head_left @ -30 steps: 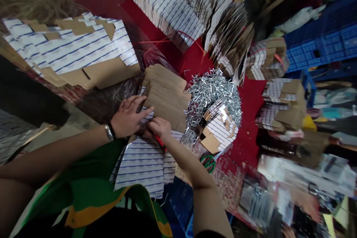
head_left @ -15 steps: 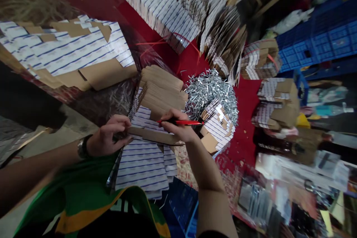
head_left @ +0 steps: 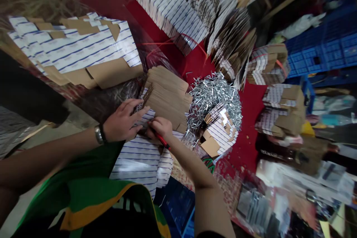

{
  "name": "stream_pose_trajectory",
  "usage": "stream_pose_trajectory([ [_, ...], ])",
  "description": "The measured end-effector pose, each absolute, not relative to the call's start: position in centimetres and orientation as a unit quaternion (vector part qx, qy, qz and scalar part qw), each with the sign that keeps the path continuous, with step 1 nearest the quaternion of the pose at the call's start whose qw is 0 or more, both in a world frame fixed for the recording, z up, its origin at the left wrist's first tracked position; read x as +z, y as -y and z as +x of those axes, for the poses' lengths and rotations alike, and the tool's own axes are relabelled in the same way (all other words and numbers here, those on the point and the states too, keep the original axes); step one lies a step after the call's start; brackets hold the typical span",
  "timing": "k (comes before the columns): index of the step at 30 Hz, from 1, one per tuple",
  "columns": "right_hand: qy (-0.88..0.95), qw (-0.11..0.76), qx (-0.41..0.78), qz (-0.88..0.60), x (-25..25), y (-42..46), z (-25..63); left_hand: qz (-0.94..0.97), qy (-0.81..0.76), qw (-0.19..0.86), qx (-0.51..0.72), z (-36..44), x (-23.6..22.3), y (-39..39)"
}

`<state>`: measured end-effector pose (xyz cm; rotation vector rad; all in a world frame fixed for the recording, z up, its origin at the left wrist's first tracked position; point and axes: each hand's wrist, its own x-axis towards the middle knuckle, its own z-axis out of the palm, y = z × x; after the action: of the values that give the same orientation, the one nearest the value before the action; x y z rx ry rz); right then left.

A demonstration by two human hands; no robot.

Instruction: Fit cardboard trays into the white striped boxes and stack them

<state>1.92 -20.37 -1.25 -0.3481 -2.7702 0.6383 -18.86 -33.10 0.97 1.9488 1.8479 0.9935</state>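
The left hand (head_left: 122, 120) lies spread wide, its fingers pressing flat on a stack of flattened white card box blanks (head_left: 138, 163) printed with navy stripes. The right hand (head_left: 161, 128) curls narrowly around a slim red marker pen (head_left: 162, 142), its tip hidden by the fingers. The blanks look light, thin and stiff, with a smooth, possibly slippery face, so they would likely lift best when pinched at a squared edge. Brown corrugated flaps (head_left: 167, 98) overlap the stack's far end. Just beyond the stack heaps a tangle of shiny silver wire staples (head_left: 213, 102). Farther from the stack, past a red table covering (head_left: 252, 119), sits a blue plastic crate (head_left: 320, 54).
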Motion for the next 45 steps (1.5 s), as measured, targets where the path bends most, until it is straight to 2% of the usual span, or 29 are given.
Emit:
stream_pose_trajectory([
  [3,0.966,0.094,0.210,-0.117,-1.8,20.6,1.7,0.658,-0.685,0.133,0.283,-17.9,-0.3,31.7],
  [5,0.959,0.100,0.235,-0.118,-1.4,20.6,1.5,0.658,-0.693,0.124,0.267,-17.6,-0.8,31.2],
  [7,0.929,0.185,0.276,-0.162,-0.4,20.2,1.6,0.660,-0.691,0.114,0.272,-17.4,-0.9,31.2],
  [10,0.801,0.403,0.318,-0.307,2.6,17.8,2.5,0.654,-0.671,0.103,0.334,-17.1,-0.7,32.1],
  [12,0.702,0.481,0.371,-0.372,5.1,15.3,3.5,0.645,-0.644,0.106,0.398,-16.8,-0.2,33.2],
  [14,0.665,0.447,0.466,-0.376,7.1,13.2,4.2,0.631,-0.606,0.129,0.468,-16.7,0.5,34.6],
  [17,0.740,0.258,0.551,-0.287,7.6,12.7,4.1,0.597,-0.503,0.234,0.580,-17.4,2.0,36.5],
  [19,0.819,0.149,0.520,-0.191,6.0,14.2,3.3,0.591,-0.415,0.354,0.593,-18.4,2.9,37.1],
  [21,0.887,0.096,0.435,-0.123,3.5,16.4,2.5,0.624,-0.358,0.443,0.536,-19.6,3.3,37.0],
  [23,0.932,0.088,0.336,-0.101,0.9,18.1,1.9,0.675,-0.372,0.434,0.468,-20.3,3.2,36.3],
  [26,0.961,0.094,0.241,-0.102,-1.5,19.2,1.7,0.688,-0.521,0.292,0.413,-20.1,2.0,34.4],
  [29,0.968,0.085,0.211,-0.102,-2.1,19.2,1.7,0.669,-0.642,0.186,0.326,-19.1,0.6,32.3],
  [32,0.965,0.082,0.228,-0.103,-1.6,19.4,1.3,0.670,-0.679,0.161,0.252,-18.4,-0.2,30.9],
  [33,0.956,0.113,0.246,-0.114,-1.2,19.4,1.3,0.668,-0.683,0.157,0.248,-18.3,-0.3,30.7],
  [35,0.911,0.229,0.290,-0.181,0.2,18.9,1.3,0.661,-0.683,0.143,0.278,-18.2,-0.4,30.7],
  [37,0.815,0.381,0.344,-0.269,2.5,17.5,1.8,0.654,-0.664,0.121,0.343,-18.0,-0.2,31.3],
  [39,0.708,0.469,0.414,-0.327,5.2,15.3,2.5,0.652,-0.620,0.114,0.421,-17.7,0.1,32.5],
  [41,0.667,0.431,0.504,-0.339,7.4,13.3,3.0,0.660,-0.555,0.143,0.486,-17.7,0.6,34.0],
  [43,0.703,0.286,0.568,-0.319,8.2,12.4,3.0,0.665,-0.484,0.204,0.531,-18.0,1.2,35.6],
  [45,0.768,0.159,0.559,-0.268,7.4,13.1,2.5,0.658,-0.419,0.287,0.556,-18.9,1.8,36.8],
])
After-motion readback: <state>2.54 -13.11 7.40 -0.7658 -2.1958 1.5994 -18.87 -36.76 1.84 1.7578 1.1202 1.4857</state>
